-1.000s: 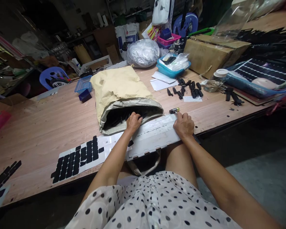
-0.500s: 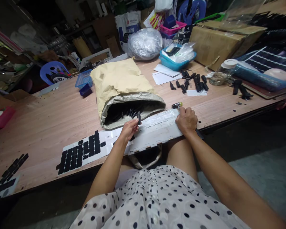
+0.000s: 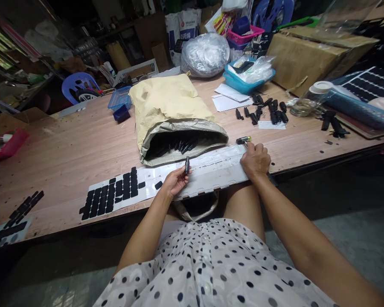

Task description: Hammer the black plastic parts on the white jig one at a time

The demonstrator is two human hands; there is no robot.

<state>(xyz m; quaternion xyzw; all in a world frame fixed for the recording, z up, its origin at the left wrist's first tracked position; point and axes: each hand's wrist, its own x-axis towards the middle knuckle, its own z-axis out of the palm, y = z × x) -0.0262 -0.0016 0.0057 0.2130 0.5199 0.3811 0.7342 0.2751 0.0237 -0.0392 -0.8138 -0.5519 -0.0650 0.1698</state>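
Observation:
My left hand (image 3: 174, 181) pinches a small black cylindrical part (image 3: 187, 164) upright, just in front of the open mouth of a tan sack (image 3: 169, 106) that lies on the wooden table and holds many more black parts (image 3: 179, 147). My right hand (image 3: 255, 160) is closed and rests on the right end of a long white backing sheet (image 3: 211, 170) at the table's near edge. A small tool with a yellow tip (image 3: 243, 140) lies just beyond that hand. Left of my left hand, a white sheet carries rows of black stickers (image 3: 113, 198).
Several black parts (image 3: 264, 111) lie loose at the right middle, near white papers (image 3: 228, 98) and a blue tray (image 3: 248, 79). A cardboard box (image 3: 310, 57), a glass jar (image 3: 309, 102) and sticker sheets (image 3: 368, 83) stand at the right. A blue basket (image 3: 120, 102) sits behind the sack.
My left hand came out of the sack's mouth with one black part and drew back toward me. My right hand stayed on the white sheet.

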